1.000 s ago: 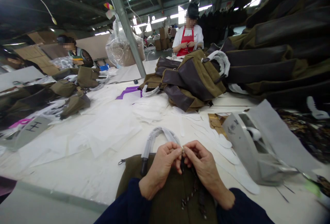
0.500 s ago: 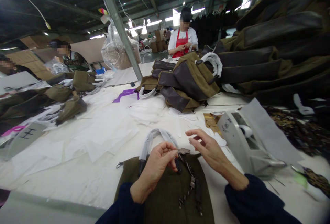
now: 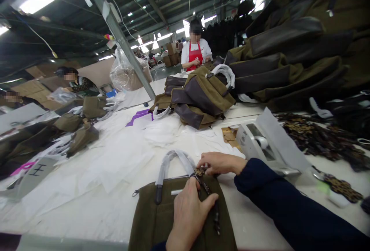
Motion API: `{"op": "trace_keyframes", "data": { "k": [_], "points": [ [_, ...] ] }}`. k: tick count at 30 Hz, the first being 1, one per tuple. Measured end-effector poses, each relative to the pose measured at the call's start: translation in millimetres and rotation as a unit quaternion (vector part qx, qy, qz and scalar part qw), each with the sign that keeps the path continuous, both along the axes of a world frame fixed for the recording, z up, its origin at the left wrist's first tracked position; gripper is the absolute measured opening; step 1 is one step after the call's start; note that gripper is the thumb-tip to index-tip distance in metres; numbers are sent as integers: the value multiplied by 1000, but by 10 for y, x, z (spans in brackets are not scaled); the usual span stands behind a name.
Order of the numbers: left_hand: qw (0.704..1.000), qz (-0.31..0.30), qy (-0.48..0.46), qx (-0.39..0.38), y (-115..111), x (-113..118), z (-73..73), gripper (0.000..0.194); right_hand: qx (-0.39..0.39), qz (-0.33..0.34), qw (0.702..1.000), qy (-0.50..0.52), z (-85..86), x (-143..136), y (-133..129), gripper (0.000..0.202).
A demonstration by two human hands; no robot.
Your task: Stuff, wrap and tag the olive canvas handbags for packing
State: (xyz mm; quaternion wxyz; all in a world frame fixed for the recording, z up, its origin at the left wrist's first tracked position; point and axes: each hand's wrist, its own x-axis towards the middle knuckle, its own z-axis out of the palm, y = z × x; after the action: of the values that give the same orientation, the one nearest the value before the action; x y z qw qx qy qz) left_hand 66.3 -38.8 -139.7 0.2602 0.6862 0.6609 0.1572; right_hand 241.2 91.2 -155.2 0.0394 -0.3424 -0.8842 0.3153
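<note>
One handwritten 王-like mark point(image 3: 37, 169); left fingers point(image 3: 192, 184) apart over bag point(image 3: 147, 214), right fingers point(image 3: 206, 159) at charm point(image 3: 198, 172), grip unclear

Bag point(image 3: 147, 220): matt woven-looking cloth. Handle wrap point(image 3: 163, 166): thin glossy plastic. Handle tab point(image 3: 158, 195): smooth, leather-like. Sheets point(image 3: 115, 158): matt, papery. Table point(image 3: 112, 212): smooth. Post point(image 3: 127, 46): dull metal.

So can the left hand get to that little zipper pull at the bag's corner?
Probably yes: the zipper pull sticks out past the green bag, nothing covers it, and the left hand is close by, over that same bag.
</note>
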Motion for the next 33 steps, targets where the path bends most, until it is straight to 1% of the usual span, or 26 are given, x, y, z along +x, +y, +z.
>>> {"op": "trace_keyframes", "data": {
  "k": [2,4,5,8,9,11,13,14,15,19,22,24,25,27,28,30,31,33],
  "points": [
    [1000,-5,21,1,37,25,4,22,21,-11,1000,7,-14,-34,-42,33],
    [1000,-4,27,2,62,35,19,16,38,-14,999,13,-23,-55,-78,29],
    [1000,0,25,3,70,39,24,17,40,-9,999,15,-22,-59,-85,30],
    [1000,19,18,6,88,60,27,29,23,29,999,12,1,-49,-58,30],
    [999,23,23,7,94,71,25,30,16,39,999,8,12,-46,-44,30],
    [999,28,41,8,108,88,18,22,11,37,999,-3,28,-55,-31,32],
    [998,39,46,3,126,91,9,12,22,12,1000,-9,22,-82,-50,41],
    [998,48,34,-1,138,84,3,9,29,-5,1000,-9,10,-97,-70,45],
    [998,56,15,-6,152,70,-4,9,37,-22,999,-6,-7,-110,-95,44],
    [995,64,-65,-29,206,-38,-9,12,73,-86,993,20,-59,-108,-207,21],
    [990,52,-121,-51,195,-129,58,9,112,-125,985,44,17,-70,-298,20],
    [971,54,-212,-94,143,-176,125,8,133,-147,978,57,125,-60,-378,20],
    [952,59,-274,-122,105,-196,155,9,141,-158,975,61,182,-66,-429,19],
    [896,74,-398,-180,17,-230,184,17,150,-179,970,73,266,-107,-558,16],
    [869,83,-443,-204,-26,-245,180,22,151,-187,967,83,281,-139,-636,14],
    [835,100,-487,-234,-100,-272,142,28,149,-197,963,108,246,-217,-811,13],
    [827,108,-496,-242,-128,-282,115,29,149,-199,961,119,198,-255,-903,12],
    [824,113,-502,-238,-164,-291,66,27,162,-197,958,127,67,-314,-1077,6]
  ]
}}
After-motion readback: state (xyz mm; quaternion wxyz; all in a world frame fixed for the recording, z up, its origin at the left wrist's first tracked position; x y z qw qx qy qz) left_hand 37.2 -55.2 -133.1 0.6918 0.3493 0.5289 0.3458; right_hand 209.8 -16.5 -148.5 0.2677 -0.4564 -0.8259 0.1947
